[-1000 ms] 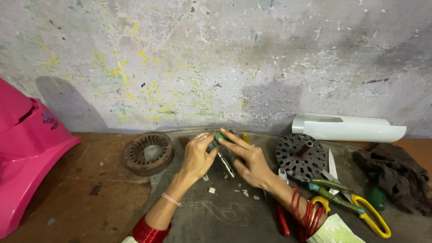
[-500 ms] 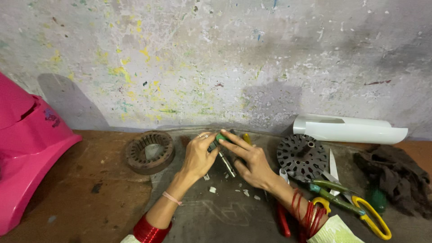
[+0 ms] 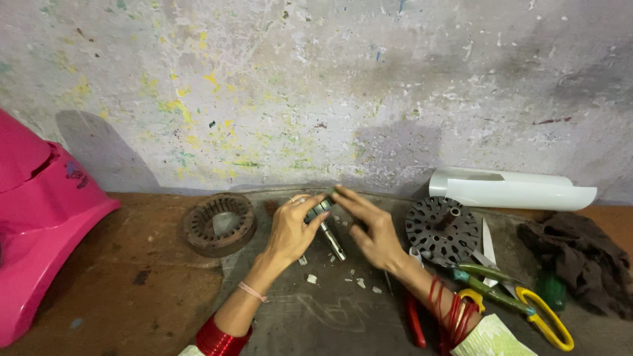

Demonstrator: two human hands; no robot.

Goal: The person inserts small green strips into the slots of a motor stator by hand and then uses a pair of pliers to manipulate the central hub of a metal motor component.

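Observation:
My left hand grips a small dark part with a metal shaft sticking down from it, held just above the grey work mat. My right hand lies flat beside it, its fingertips touching the top of the same part. Red bangles sit on both wrists. Whether the part has a green tip is hidden by the fingers.
A rusty ring-shaped stator core lies left of my hands. A dark slotted rotor disc sits to the right, with green-handled pliers, yellow-handled scissors, a dark rag and a white curved plastic sheet. A pink plastic body fills the left edge. Small white scraps dot the mat.
Both hands have stayed almost in place; my right fingers have flattened over the top of the part and the shaft has tilted slightly.

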